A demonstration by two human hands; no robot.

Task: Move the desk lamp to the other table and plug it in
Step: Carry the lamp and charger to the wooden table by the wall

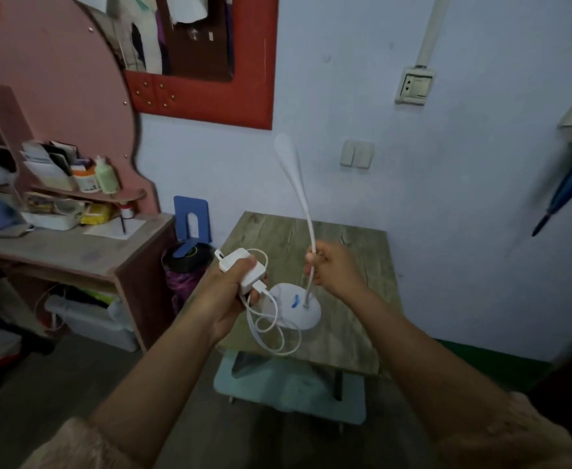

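Your right hand (332, 267) grips the white gooseneck desk lamp (298, 306) over the wood-grain desk (355, 330); your left hand (230, 282) clasps its smooth white boxy adapter (242, 269).

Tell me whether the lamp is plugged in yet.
Not plugged in. The white adapter sits in the left hand, its cable dangling; the wall socket is empty.

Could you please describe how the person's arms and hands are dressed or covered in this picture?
Both forearms are bare from wrist to near the elbow. The left hand and right hand wear no gloves, and no rings, watch or bracelets are visible. At the bottom edge of the frame, fuzzy light beige-pink sleeves appear on both arms, pushed up or short; the fabric is blurred there.
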